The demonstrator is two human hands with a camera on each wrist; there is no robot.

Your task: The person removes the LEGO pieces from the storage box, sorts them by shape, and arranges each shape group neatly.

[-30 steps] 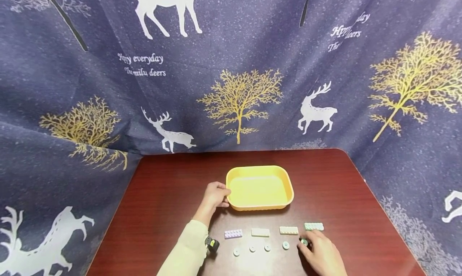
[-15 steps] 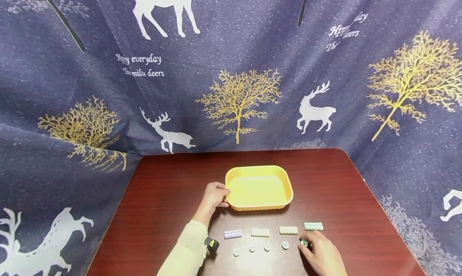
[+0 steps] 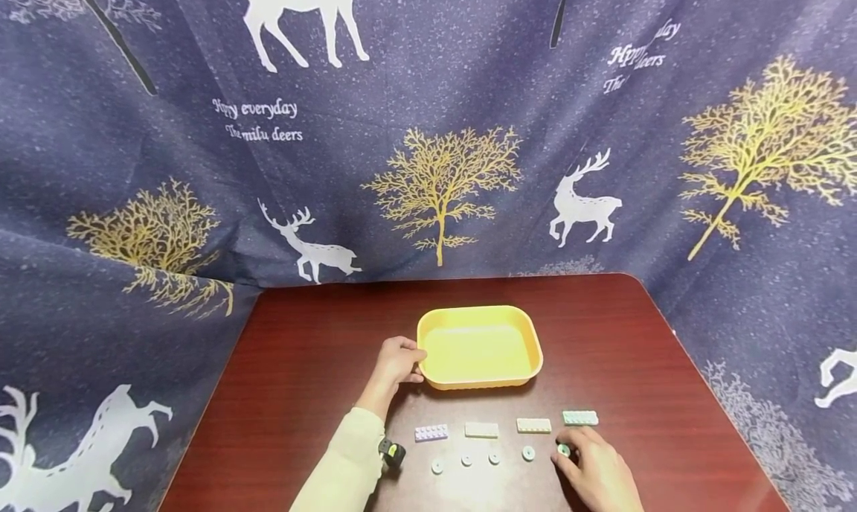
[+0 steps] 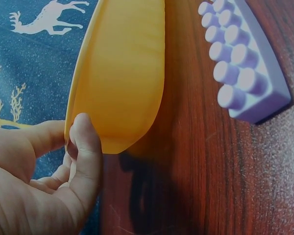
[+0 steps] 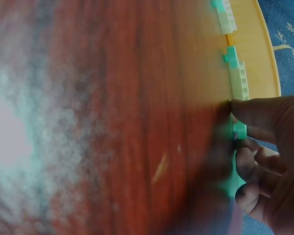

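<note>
My left hand [image 3: 396, 362] pinches the left rim of a yellow plastic tub [image 3: 483, 348]; in the left wrist view the thumb [image 4: 86, 147] lies over the tub wall [image 4: 122, 73]. At the table's front right, my right hand [image 3: 599, 471] holds a small round green wheel-like piece [image 3: 564, 449] between thumb and fingers, low at the tabletop. That green piece [image 5: 240, 129] shows between the fingertips in the right wrist view. Just beyond this hand lies a green studded toy brick [image 3: 579, 418].
Left of the green brick lie a pale yellow brick [image 3: 533, 426], a whitish brick [image 3: 481, 430] and a purple brick [image 3: 431, 433]. Nearer the front is a row of several small round pieces [image 3: 528, 453]. A patterned curtain [image 3: 321, 162] hangs behind the dark red table [image 3: 301, 348].
The head view has shifted very slightly. Both hands keep their places, the left on the tub rim and the right at the green round piece.
</note>
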